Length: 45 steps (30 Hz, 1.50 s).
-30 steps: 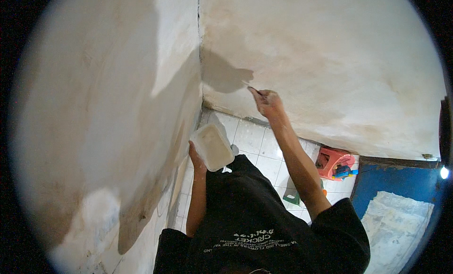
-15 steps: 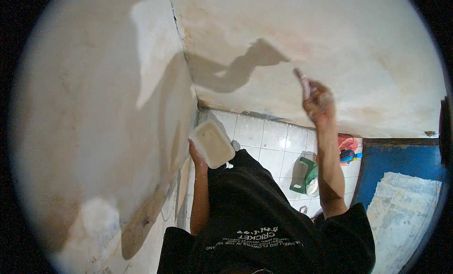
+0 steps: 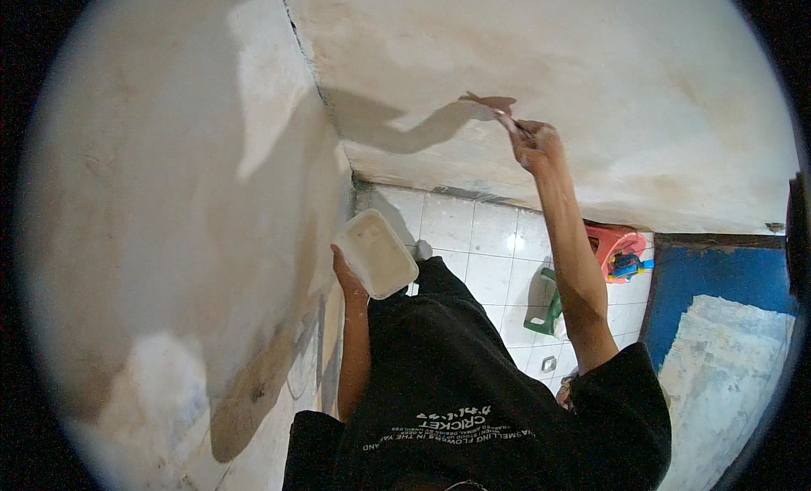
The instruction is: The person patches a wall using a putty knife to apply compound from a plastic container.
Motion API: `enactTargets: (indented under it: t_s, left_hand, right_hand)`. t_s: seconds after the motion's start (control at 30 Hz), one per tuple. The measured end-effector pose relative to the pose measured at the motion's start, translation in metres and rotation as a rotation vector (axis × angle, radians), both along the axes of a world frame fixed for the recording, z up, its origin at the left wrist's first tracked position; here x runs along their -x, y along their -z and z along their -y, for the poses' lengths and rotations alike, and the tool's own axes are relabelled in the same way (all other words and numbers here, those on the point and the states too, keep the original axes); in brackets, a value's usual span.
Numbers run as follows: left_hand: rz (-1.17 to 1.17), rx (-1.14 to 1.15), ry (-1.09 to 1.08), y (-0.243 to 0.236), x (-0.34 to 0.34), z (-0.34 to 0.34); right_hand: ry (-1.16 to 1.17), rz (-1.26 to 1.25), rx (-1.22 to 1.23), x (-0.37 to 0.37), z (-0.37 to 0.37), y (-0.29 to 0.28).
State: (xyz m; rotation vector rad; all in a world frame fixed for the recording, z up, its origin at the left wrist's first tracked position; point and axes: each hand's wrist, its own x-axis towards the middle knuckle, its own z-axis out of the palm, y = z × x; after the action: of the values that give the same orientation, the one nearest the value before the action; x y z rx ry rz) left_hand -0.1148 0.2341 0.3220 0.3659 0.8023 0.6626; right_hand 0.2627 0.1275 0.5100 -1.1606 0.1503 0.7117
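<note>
My left hand (image 3: 347, 274) grips the side of a white rectangular plastic tub (image 3: 351, 253), which is tilted and holds an off-white coating. Raised ahead, my right hand (image 3: 537, 143) is closed round the handle of a paintbrush (image 3: 504, 121). The brush points left, its blurred dark tip at the blotchy cream wall (image 3: 608, 94) in front of me, close to its own shadow. Whether the bristles press on the wall is hard to tell.
Another pale wall (image 3: 160, 204) stands close on my left, meeting the front wall in a cracked corner. On the white tiled floor (image 3: 450, 222) are a red plastic item (image 3: 610, 240) with a blue thing on it, and a green plastic item (image 3: 545, 315). A blue panel (image 3: 680, 275) is at right.
My right hand has swung left with the paintbrush, bringing the tip nearer its shadow on the wall. The left hand and tub have hardly moved.
</note>
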Motion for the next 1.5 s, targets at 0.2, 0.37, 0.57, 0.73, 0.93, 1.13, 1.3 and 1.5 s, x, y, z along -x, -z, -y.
enactTargets:
  t_s: [0.2, 0.37, 0.57, 0.73, 0.93, 1.13, 1.3, 1.5]
  left_hand:
    - [-0.062, -0.052, -0.041, 0.011, 0.012, -0.002]
    - [0.127, 0.074, 0.059, -0.025, -0.063, 0.028]
    - [-0.001, 0.025, -0.071, -0.002, 0.023, -0.004]
    - [-0.058, -0.045, -0.054, -0.005, 0.004, 0.011]
    - [-0.159, -0.057, -0.046, -0.025, 0.014, 0.012]
    - [-0.168, -0.016, -0.106, -0.007, 0.037, 0.013]
    - [-0.102, -0.021, -0.085, -0.01, 0.027, 0.014]
    - [0.023, -0.016, -0.02, -0.016, -0.021, 0.017]
  right_hand:
    - [0.111, -0.224, -0.195, 0.093, -0.005, -0.043]
    - [-0.4, 0.649, 0.435, -0.046, 0.001, 0.178]
    - [0.121, -0.52, -0.515, 0.026, -0.047, 0.014]
    - [-0.245, 0.355, -0.087, 0.099, -0.037, -0.016]
    - [-0.242, -0.216, -0.03, 0.077, -0.136, 0.227]
    - [-0.194, -0.202, -0.23, 0.052, -0.169, 0.226]
    - [0.063, -0.566, -0.402, 0.054, -0.138, 0.086]
    - [0.168, -0.425, -0.384, 0.014, -0.076, 0.004]
